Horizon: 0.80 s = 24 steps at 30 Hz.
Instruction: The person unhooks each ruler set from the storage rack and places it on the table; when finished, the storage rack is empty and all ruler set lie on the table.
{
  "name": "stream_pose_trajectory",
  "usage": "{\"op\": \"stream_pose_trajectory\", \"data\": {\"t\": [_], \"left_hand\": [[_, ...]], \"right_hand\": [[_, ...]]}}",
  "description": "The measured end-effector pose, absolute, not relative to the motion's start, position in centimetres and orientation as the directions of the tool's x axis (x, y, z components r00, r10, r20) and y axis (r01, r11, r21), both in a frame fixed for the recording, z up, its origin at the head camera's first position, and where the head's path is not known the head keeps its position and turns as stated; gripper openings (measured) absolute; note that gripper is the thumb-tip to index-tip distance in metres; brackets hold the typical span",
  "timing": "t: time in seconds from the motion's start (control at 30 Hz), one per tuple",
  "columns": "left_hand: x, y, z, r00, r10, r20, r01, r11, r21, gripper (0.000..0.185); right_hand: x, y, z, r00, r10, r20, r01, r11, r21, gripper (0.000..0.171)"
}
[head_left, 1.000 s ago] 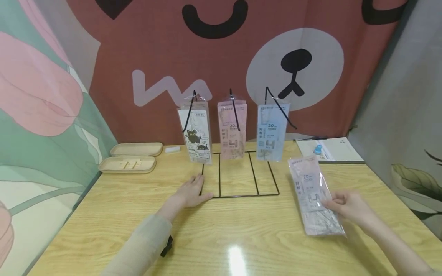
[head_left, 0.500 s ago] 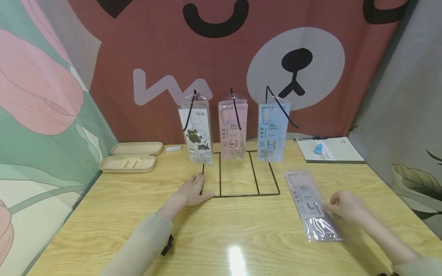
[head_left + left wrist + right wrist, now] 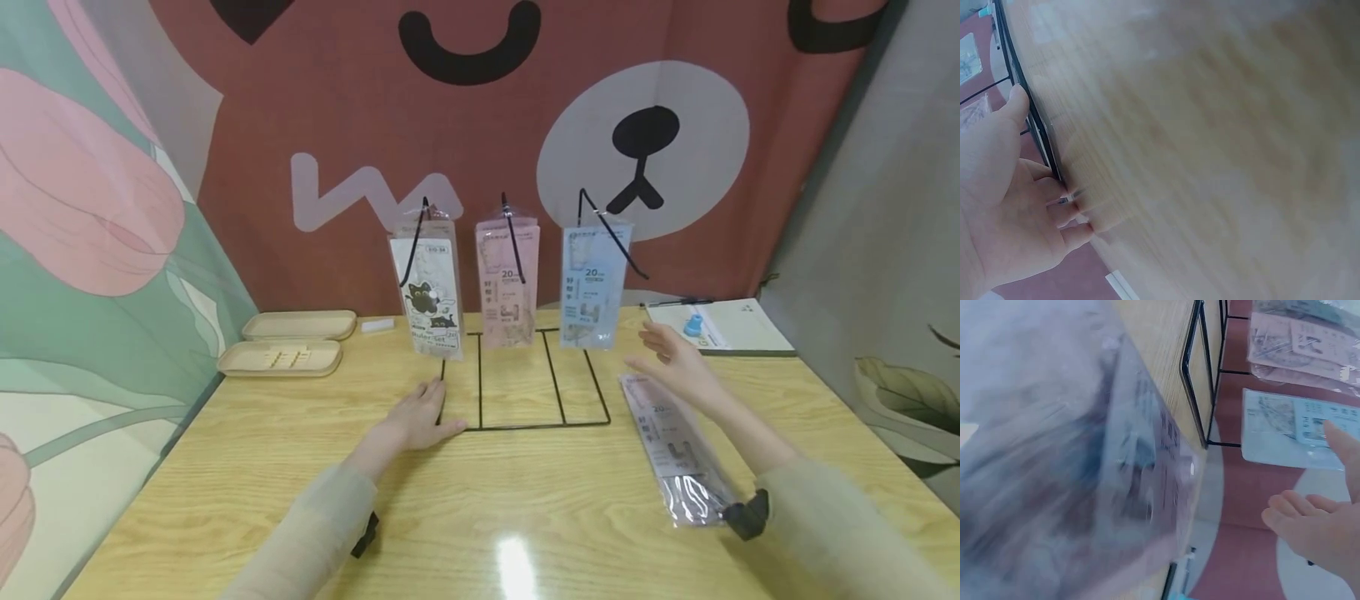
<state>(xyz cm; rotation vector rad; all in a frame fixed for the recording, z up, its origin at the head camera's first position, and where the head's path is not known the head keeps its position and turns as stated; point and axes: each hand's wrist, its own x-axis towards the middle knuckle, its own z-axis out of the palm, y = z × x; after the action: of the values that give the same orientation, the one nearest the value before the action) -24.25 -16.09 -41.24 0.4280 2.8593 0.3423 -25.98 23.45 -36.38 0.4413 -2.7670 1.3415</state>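
My left hand [image 3: 420,417] rests at the front left corner of the black wire display rack [image 3: 540,427], touching its base and the tabletop. Three hooks of the rack carry packets: a white ruler set [image 3: 431,271] with cats on the left, a pink ruler set [image 3: 517,300] in the middle, a blue ruler set [image 3: 588,292] on the right. Flat on the table lies another ruler set packet [image 3: 667,442], pinkish in clear plastic. Above its far end my right hand [image 3: 678,362] holds nothing, near the blue packet; its fingers are relaxed, also in the right wrist view.
At the back left lies an opened beige case [image 3: 281,357] with small sticks inside, beside a white eraser-like block [image 3: 377,325]. A notebook [image 3: 750,321] at the back right bears a small blue object [image 3: 693,325], with a dark pen [image 3: 678,302] along its far edge.
The right hand laid the pinkish ruler set packet on the table, let go of it, and moved forward and left towards the blue packet. My left hand stays put on the rack.
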Motion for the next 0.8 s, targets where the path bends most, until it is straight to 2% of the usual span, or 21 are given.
{"op": "stream_pose_trajectory", "data": {"t": [0.2,0.4,0.6,0.8], "left_hand": [[-24.3,-16.0,-41.3,-0.929,0.315,-0.196,0.261,0.930,0.258,0.085],[-24.3,-16.0,-41.2,-0.930,0.312,-0.197,0.261,0.934,0.244,0.085],[-24.2,-15.9,-41.2,-0.928,0.316,-0.199,0.263,0.931,0.251,0.085],[-24.3,-15.9,-41.2,-0.929,0.311,-0.203,0.260,0.935,0.241,0.085]], "right_hand": [[-29.2,21.4,-36.5,-0.977,-0.189,0.102,-0.185,0.497,-0.848,0.085],[-31.1,19.8,-37.0,-0.983,-0.171,0.070,-0.136,0.413,-0.900,0.075],[-31.3,19.4,-37.4,-0.990,-0.130,0.058,-0.107,0.411,-0.905,0.058],[-30.2,19.8,-37.3,-0.992,-0.120,0.042,-0.092,0.447,-0.890,0.058]]}}
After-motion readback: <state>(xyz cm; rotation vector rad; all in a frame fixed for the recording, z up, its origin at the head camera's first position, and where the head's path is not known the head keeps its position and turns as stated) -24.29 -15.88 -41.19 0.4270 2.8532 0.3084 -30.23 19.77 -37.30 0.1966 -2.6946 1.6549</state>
